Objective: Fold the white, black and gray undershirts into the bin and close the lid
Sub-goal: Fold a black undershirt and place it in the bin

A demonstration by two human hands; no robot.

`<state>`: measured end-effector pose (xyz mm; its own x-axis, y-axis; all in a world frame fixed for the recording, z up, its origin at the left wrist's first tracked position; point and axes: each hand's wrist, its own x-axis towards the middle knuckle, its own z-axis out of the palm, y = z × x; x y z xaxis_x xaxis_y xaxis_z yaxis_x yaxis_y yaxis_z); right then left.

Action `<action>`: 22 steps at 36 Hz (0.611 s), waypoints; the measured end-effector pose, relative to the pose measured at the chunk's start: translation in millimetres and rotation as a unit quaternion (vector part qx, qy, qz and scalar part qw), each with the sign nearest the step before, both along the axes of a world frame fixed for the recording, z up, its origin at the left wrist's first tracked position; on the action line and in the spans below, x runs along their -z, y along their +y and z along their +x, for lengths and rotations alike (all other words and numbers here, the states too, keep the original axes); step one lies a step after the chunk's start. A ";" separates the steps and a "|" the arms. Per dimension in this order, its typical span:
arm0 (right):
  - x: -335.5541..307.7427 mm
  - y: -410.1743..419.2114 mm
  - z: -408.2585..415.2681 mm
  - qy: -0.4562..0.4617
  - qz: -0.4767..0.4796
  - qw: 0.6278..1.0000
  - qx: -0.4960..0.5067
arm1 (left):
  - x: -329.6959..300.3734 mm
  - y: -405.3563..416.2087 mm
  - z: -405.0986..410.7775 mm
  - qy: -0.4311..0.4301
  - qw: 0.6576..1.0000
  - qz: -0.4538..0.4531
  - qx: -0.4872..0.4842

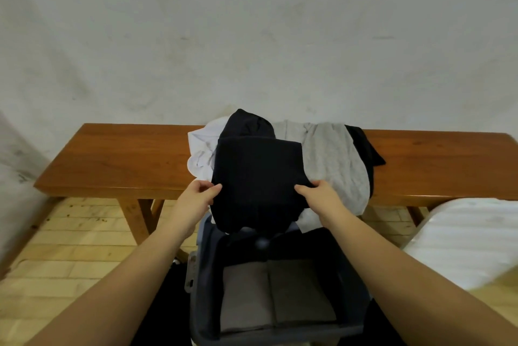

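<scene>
A folded black undershirt (pixel 256 174) hangs over the front edge of the wooden bench (pixel 120 160). My left hand (pixel 197 195) pinches its left edge and my right hand (pixel 319 195) pinches its right edge. Behind it on the bench lie a crumpled white undershirt (pixel 200 152) to the left and a gray undershirt (pixel 333 160) to the right. More black cloth (pixel 364 146) shows past the gray one. Below my hands stands an open dark fabric bin (pixel 206 284) with folded gray-brown cloth (pixel 274 292) at its bottom. Its lid (pixel 325 239) seems folded back at the far side.
The bench stands against a pale stained wall. A white striped mattress or cushion (pixel 471 236) sits at the right. The floor (pixel 64 256) is light wooden planking, and the bench legs (pixel 137 222) stand left of the bin.
</scene>
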<state>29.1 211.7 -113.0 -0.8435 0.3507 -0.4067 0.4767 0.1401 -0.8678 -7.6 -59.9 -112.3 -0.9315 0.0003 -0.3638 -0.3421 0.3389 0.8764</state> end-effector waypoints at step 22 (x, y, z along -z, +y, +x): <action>-80.8 4.4 -12.7 -0.056 -0.296 0.954 -0.001 | -13.9 2.4 -3.6 -0.155 0.955 0.239 -0.088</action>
<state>16.4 216.1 -32.1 -0.7835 0.0300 -0.6207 0.5714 -0.3576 -0.7386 -11.1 -57.5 -98.4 -0.7796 0.0877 -0.6202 -0.6255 -0.1606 0.7635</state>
